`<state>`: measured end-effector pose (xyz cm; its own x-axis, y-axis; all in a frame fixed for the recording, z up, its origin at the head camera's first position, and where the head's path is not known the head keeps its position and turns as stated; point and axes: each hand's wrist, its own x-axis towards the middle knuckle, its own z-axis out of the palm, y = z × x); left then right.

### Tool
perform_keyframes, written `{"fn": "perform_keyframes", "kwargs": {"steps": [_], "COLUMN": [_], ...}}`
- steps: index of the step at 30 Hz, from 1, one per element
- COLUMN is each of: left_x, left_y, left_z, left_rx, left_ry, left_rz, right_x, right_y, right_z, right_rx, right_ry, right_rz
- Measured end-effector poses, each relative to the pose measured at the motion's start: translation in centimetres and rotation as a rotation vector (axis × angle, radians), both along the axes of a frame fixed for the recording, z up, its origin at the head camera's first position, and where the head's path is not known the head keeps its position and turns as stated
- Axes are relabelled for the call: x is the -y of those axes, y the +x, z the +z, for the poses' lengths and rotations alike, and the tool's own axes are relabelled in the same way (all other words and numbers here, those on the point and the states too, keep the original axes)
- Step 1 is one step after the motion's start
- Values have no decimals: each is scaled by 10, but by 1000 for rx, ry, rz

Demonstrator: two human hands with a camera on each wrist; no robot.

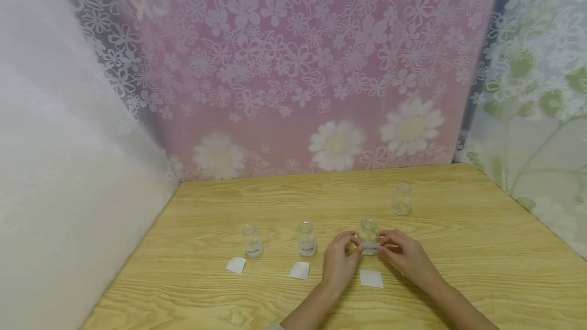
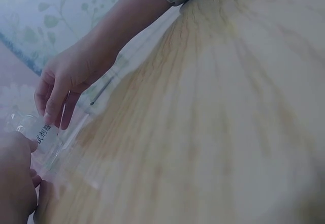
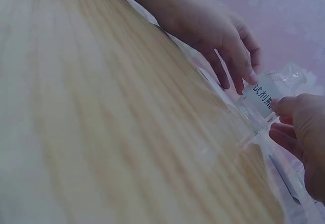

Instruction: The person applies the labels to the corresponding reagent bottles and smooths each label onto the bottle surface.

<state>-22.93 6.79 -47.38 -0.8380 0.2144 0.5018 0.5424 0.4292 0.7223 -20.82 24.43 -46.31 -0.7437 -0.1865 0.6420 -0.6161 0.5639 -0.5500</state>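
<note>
On the wood-grained table, the person's left hand and right hand flank a clear glass bottle, upright, third from the left. Just in front lies a white paper square. Each hand's thumb and fingertips pinch one end of the white label at the bottle's front.

Three labelled bottles stand in a row on the wood-grained desk; white papers (one before each) lie farther from its back edge, a fourth bottle nearest its back right corner.
</note>
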Motion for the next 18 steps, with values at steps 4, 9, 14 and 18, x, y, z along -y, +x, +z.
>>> {"fn": "perform_keyframes", "kwargs": {"steps": [4,9,14,18], "left_x": [-2,-4,-5,-4], "left_y": [-1,-1,-4,-6], "left_z": [-1,-2,-3,-3], "left_rx": [15,43,60,77], "left_ry": [36,104,136,147], "left_rz": [-15,-40,-34,-20], "right_x": [0,0,1,3], "right_y": [-1,-4,-6,-7], "right_z": [0,-4,-7,-7], "right_rx": [-19,-60,-101,-117], "right_ry": [12,30,33,25], "right_rz": [-14,-38,-49,-60]}}
